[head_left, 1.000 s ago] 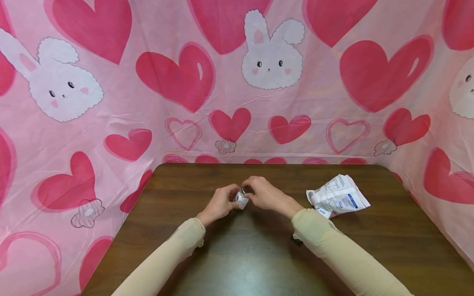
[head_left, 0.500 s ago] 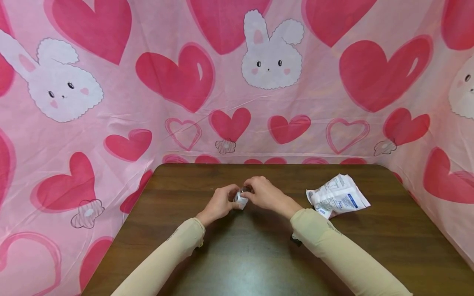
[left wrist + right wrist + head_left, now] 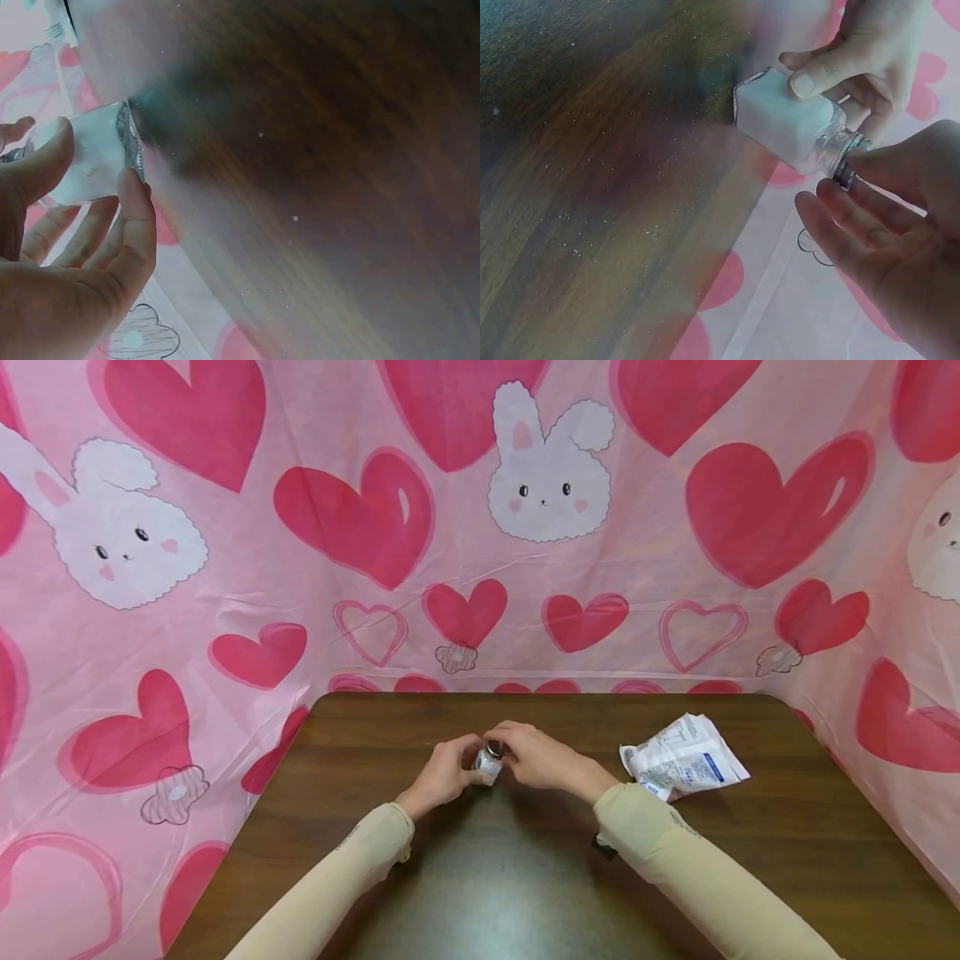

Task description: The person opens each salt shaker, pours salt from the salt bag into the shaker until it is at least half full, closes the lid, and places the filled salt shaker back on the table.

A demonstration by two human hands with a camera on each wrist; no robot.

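A small square glass salt shaker [image 3: 488, 767], filled with white grains, is held at the middle of the table. My left hand [image 3: 442, 770] grips its body; in the left wrist view the thumb lies across one glass face and a fingertip reaches the base. At the neck, my right hand [image 3: 542, 757] pinches the dark metal cap [image 3: 847, 161] between thumb and fingers. The right wrist view shows the shaker lying tilted with its cap toward the right palm, and clear glass between the white filling and the cap.
A white printed packet [image 3: 686, 758] lies on the brown wooden table [image 3: 480, 877] to the right, beyond the right forearm. White specks [image 3: 570, 244] are scattered over the tabletop. A pink heart-and-bunny cloth [image 3: 465, 552] hangs behind and at both sides.
The right hand's fingers have shifted slightly around the cap, and more of the cap shows now. The left hand and the packet have stayed in place.
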